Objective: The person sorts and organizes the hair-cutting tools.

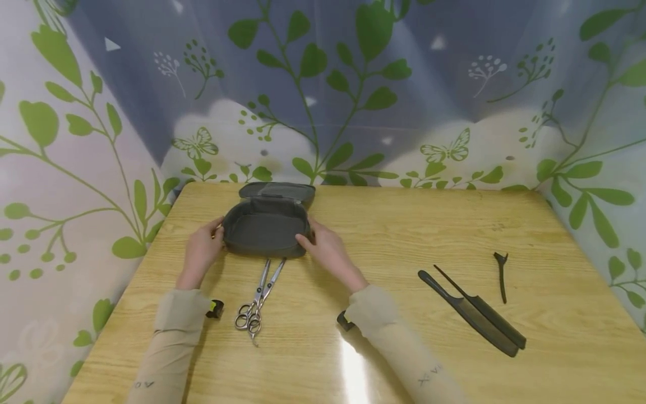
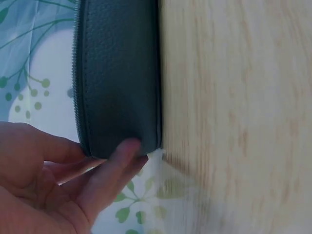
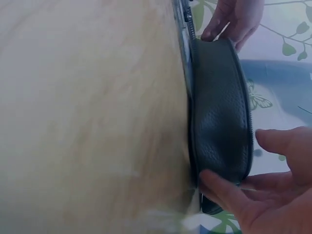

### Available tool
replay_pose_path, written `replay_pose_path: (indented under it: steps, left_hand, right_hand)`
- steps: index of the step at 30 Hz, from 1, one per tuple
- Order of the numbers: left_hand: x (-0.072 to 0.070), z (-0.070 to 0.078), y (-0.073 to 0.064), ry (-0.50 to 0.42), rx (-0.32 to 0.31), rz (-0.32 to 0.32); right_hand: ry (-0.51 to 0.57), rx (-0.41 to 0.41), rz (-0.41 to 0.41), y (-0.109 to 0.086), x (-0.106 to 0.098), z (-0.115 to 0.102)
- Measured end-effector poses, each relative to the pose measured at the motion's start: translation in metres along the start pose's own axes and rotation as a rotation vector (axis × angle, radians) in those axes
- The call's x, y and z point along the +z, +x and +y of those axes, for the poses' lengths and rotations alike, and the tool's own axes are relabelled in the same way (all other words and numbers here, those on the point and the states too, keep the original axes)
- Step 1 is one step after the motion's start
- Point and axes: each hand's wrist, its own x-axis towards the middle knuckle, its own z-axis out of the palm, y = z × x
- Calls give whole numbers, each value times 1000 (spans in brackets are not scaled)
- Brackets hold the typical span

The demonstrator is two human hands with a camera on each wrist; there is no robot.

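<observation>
A dark grey zippered case (image 1: 264, 247) lies on the table with its lid (image 1: 282, 192) folded back and its inside facing up. My left hand (image 1: 204, 247) grips its left end, fingers against the end wall in the left wrist view. At the right end my right hand (image 1: 328, 249) holds the case, thumb over the rim. In the right wrist view the fingers (image 3: 224, 192) of that hand touch the leather-like side wall. Two pairs of silver hairdressing scissors (image 1: 259, 292) lie in front of the case, handles overlapping, blade tips right at its front edge.
Two dark combs (image 1: 474, 314) lie side by side on the right of the wooden table (image 1: 404, 224). Beyond them is a black hair clip (image 1: 502, 275). Leaf-patterned curtains (image 1: 353, 112) hang behind the table and along both sides.
</observation>
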Motion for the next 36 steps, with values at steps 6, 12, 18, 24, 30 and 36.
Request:
replay_pose_path:
  steps: [6, 12, 18, 24, 30, 36]
  left_hand:
    - [-1, 1, 1, -20, -32, -18]
    - [3, 8, 4, -4, -11, -19]
    - [10, 16, 6, -17, 4, -36]
    - [15, 26, 8, -17, 30, -63]
    - [20, 37, 8, -57, 9, -132]
    - [28, 51, 8, -70, 40, -177]
  right_hand:
    - [40, 27, -27, 2, 4, 0]
    - [52, 38, -14, 1, 0, 4]
    - [61, 64, -14, -2, -7, 12]
    - [56, 77, -5, -5, -14, 19]
    - [12, 73, 17, -10, -23, 25]
    - [5, 78, 29, -15, -35, 34]
